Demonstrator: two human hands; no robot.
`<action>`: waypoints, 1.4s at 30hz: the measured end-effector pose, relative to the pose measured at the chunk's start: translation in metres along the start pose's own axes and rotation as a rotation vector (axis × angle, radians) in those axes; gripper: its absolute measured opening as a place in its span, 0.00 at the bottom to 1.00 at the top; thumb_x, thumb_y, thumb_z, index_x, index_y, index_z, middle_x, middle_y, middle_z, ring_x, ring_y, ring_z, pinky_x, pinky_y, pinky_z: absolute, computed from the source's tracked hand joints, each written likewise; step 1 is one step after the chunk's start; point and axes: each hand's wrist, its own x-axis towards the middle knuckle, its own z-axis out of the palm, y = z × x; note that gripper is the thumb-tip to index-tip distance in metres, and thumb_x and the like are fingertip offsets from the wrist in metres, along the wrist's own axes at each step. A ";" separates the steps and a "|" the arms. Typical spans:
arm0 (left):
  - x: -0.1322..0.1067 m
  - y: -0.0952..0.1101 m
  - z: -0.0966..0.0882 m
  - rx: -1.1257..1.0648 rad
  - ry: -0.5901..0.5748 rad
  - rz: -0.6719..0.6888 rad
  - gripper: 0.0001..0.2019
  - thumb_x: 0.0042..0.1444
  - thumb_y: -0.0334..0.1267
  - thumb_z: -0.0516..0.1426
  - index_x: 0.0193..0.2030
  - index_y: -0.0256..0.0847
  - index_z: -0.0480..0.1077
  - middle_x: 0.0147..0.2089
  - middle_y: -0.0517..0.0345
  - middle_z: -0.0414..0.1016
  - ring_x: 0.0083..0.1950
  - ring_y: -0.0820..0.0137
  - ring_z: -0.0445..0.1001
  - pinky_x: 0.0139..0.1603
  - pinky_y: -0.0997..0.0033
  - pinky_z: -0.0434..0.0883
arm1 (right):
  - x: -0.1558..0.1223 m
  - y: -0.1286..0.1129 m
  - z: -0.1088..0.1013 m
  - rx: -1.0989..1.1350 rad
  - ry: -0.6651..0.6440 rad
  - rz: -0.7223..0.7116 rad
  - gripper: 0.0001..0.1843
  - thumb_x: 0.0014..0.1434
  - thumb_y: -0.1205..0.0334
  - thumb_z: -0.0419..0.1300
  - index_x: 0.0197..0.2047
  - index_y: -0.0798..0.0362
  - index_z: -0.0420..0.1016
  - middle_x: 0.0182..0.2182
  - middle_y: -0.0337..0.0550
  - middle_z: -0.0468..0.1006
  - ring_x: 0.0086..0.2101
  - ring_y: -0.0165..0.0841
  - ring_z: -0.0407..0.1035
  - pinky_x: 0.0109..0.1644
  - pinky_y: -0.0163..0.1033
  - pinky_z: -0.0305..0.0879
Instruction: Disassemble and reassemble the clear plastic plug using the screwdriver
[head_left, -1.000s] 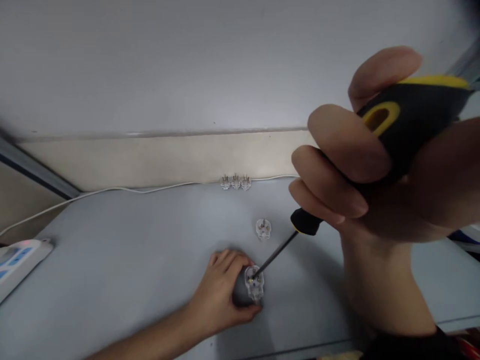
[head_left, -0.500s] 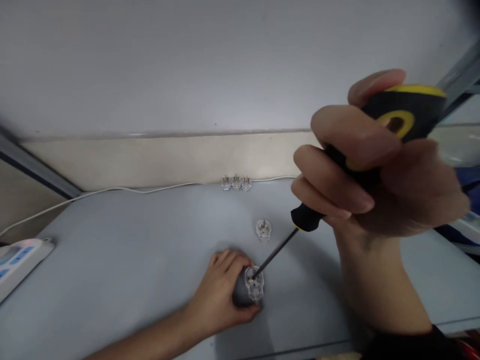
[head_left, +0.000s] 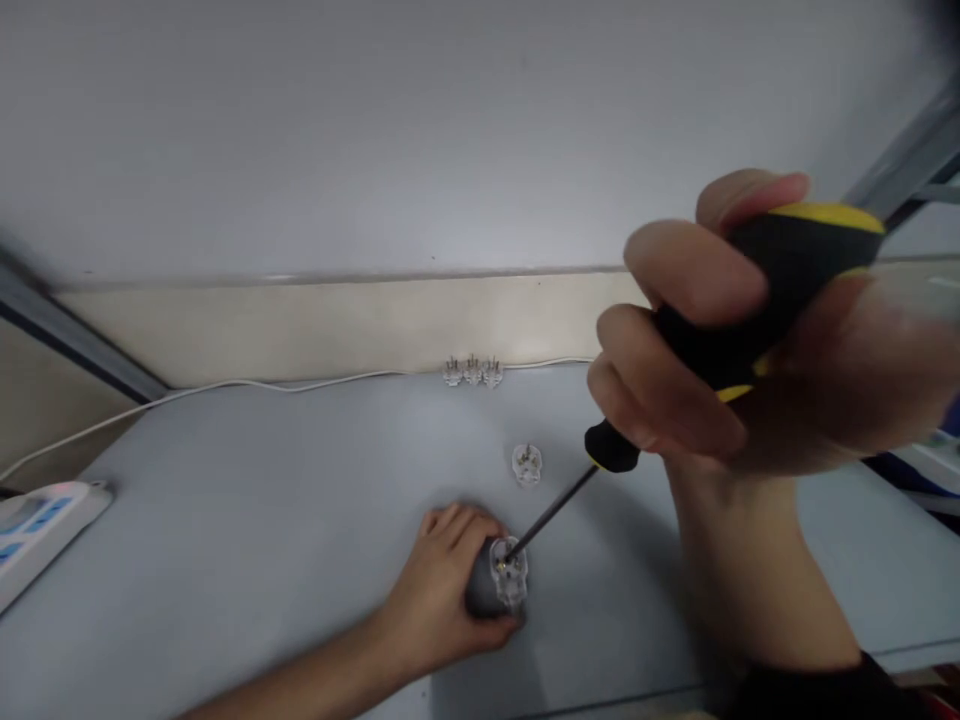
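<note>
On grey tabletop (head_left: 262,480), plug (head_left: 508,578) is clasped firmly by left hand (head_left: 439,595); screwdriver (head_left: 612,447), gripped in right hand (head_left: 712,350), is pressed, seemingly squarely, into its face.

One screwdriver (head_left: 795,262). Five clear plugs: one held plug (head_left: 509,577), one loose plug (head_left: 526,464), row of three plugs (head_left: 472,371). One power strip (head_left: 41,518), one white cable (head_left: 262,386). Two hands: left hand (head_left: 439,592), right hand (head_left: 697,350).

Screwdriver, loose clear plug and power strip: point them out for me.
screwdriver (head_left: 795,265), head view, black part of its handle.
loose clear plug (head_left: 526,464), head view, middle of its body.
power strip (head_left: 41,515), head view, its white top face.
</note>
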 end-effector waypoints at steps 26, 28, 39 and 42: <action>0.002 0.003 -0.003 0.060 0.001 0.053 0.26 0.37 0.30 0.63 0.45 0.43 0.63 0.44 0.54 0.73 0.46 0.53 0.71 0.47 0.53 0.64 | 0.003 0.001 -0.015 0.120 -0.179 0.124 0.14 0.59 0.59 0.54 0.49 0.48 0.64 0.38 0.40 0.68 0.36 0.32 0.69 0.41 0.46 0.72; 0.003 0.003 -0.003 0.057 0.000 0.040 0.26 0.36 0.30 0.64 0.45 0.43 0.63 0.44 0.54 0.73 0.46 0.53 0.71 0.47 0.52 0.64 | 0.002 -0.004 -0.018 0.059 -0.192 0.099 0.10 0.58 0.60 0.55 0.45 0.48 0.64 0.40 0.39 0.69 0.45 0.37 0.71 0.48 0.56 0.72; -0.001 0.002 -0.001 0.044 0.015 0.025 0.27 0.35 0.29 0.65 0.45 0.43 0.65 0.45 0.54 0.73 0.47 0.53 0.70 0.48 0.52 0.64 | -0.007 -0.012 -0.013 -0.317 -0.118 -0.146 0.10 0.57 0.66 0.57 0.41 0.47 0.59 0.40 0.37 0.72 0.46 0.40 0.75 0.42 0.52 0.76; -0.001 0.003 -0.001 0.041 0.017 0.018 0.27 0.34 0.30 0.65 0.45 0.43 0.65 0.45 0.53 0.73 0.47 0.53 0.70 0.49 0.52 0.63 | -0.010 -0.008 -0.014 -0.461 -0.021 -0.257 0.12 0.57 0.69 0.57 0.43 0.46 0.62 0.34 0.38 0.73 0.34 0.38 0.76 0.35 0.48 0.76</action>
